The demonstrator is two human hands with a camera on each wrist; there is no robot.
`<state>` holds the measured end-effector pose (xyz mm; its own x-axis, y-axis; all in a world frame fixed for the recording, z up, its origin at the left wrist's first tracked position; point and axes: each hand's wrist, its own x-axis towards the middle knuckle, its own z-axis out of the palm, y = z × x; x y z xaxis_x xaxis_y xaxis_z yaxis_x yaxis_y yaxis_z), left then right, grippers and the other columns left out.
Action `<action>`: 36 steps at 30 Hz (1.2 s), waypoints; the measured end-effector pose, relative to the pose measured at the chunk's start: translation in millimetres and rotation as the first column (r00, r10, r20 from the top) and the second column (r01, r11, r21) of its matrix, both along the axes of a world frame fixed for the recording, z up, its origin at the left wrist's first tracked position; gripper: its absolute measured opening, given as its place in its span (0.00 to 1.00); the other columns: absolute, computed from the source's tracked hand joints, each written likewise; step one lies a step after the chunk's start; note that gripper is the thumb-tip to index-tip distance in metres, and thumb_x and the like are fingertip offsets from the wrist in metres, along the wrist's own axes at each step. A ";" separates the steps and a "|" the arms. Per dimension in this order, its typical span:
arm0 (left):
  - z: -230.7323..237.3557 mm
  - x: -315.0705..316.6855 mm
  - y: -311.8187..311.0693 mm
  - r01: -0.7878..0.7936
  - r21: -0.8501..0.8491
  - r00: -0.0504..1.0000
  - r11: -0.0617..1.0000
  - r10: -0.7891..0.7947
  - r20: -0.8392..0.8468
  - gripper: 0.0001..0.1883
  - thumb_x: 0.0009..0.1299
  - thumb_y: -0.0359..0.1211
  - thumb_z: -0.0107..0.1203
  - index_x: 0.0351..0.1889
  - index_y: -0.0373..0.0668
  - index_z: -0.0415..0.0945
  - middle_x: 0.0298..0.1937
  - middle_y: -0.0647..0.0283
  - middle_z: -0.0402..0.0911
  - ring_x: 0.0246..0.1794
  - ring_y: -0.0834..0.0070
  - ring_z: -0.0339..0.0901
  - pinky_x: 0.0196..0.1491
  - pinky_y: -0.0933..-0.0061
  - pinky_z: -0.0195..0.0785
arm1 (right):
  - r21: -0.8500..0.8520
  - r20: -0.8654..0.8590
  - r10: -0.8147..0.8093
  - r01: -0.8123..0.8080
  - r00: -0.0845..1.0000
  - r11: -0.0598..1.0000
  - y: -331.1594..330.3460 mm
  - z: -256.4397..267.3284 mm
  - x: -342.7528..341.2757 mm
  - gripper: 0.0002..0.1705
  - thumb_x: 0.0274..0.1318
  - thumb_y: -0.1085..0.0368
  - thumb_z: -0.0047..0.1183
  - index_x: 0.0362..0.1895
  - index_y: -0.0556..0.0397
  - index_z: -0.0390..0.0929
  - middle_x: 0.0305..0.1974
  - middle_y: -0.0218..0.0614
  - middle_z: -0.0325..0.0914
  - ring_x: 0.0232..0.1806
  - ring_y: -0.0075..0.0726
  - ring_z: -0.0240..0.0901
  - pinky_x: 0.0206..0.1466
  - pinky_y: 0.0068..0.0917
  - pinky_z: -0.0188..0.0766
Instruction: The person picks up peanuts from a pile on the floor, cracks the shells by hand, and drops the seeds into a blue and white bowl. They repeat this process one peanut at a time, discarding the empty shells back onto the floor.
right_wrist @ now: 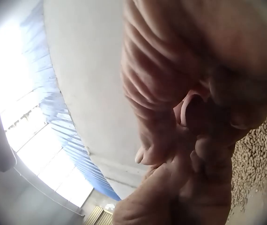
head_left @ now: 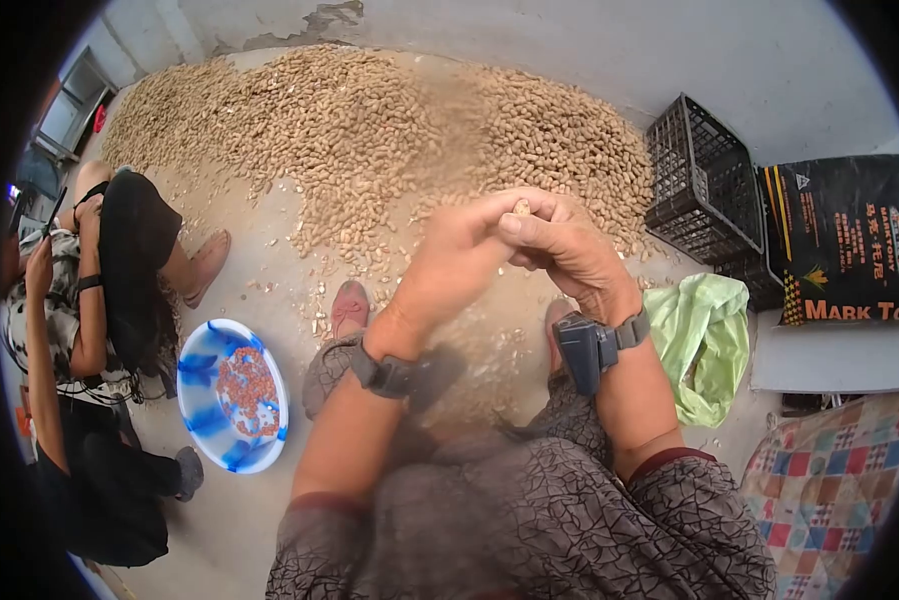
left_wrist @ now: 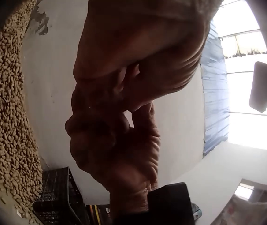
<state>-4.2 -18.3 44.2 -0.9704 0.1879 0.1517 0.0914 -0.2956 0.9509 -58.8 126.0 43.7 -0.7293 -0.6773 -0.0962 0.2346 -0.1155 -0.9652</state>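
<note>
Between the near lap (head_left: 459, 505) and far peanut pile (head_left: 359, 115), the right hand (head_left: 567, 242) pinches one peanut (head_left: 522, 207) in curled fingers beside the left hand (head_left: 459, 252) (whose hold I cannot tell), where uneven squeezing could flick it floorward.

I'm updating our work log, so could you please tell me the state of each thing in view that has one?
Right hand: pinching a peanut
Peanut: apparently in its shell
Left hand: meeting the right, grip unclear
Peanut heap: loose, spread out
Basin: upright, partly filled with reddish kernels
Green bag: crumpled, contents unclear
Crate: beside the heap, contents unclear
</note>
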 end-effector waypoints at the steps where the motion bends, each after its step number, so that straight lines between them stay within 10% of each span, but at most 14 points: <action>1: 0.4 -0.4 -0.1 0.003 -0.022 1.000 1.000 -0.003 0.017 0.16 0.68 0.27 0.50 0.54 0.34 0.71 0.39 0.69 0.77 0.36 0.85 0.72 0.40 0.83 0.67 | -0.016 0.016 0.003 -0.002 1.000 1.000 0.8 0.9 0.6 0.19 0.50 0.55 0.57 0.41 0.58 0.78 0.24 0.24 0.69 0.23 0.16 0.61 0.23 0.13 0.55; 17: -12.7 -0.7 9.4 -0.013 0.055 0.998 0.998 0.016 -0.054 0.14 0.62 0.19 0.48 0.46 0.28 0.73 0.40 0.61 0.78 0.40 0.77 0.76 0.45 0.77 0.73 | -0.027 0.023 -0.247 0.248 0.969 0.968 3.3 -5.0 7.3 0.14 0.46 0.62 0.59 0.32 0.61 0.80 0.28 0.36 0.78 0.26 0.24 0.71 0.27 0.18 0.66; 32: -6.7 4.9 -6.2 0.083 0.082 0.996 0.993 -0.079 -0.045 0.18 0.65 0.25 0.50 0.53 0.30 0.70 0.46 0.64 0.77 0.44 0.82 0.74 0.47 0.81 0.69 | -0.004 -0.029 -0.123 0.123 0.992 0.992 -5.4 0.2 13.5 0.19 0.48 0.62 0.57 0.41 0.63 0.78 0.25 0.25 0.72 0.24 0.15 0.63 0.24 0.13 0.56; 36: -10.4 4.1 -13.2 0.061 -0.035 0.998 0.998 -0.062 -0.024 0.16 0.66 0.27 0.50 0.51 0.30 0.72 0.42 0.65 0.78 0.42 0.83 0.74 0.45 0.81 0.69 | 0.026 -0.046 -0.153 0.155 0.987 0.988 -11.6 11.7 24.1 0.08 0.49 0.65 0.58 0.30 0.57 0.78 0.22 0.21 0.71 0.21 0.10 0.61 0.24 0.10 0.56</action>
<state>-0.1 -31.5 33.7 -0.9528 0.2524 0.1685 0.0983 -0.2685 0.9583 -34.7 114.4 55.4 -0.8287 -0.5539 -0.0806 0.1740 -0.1180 -0.9777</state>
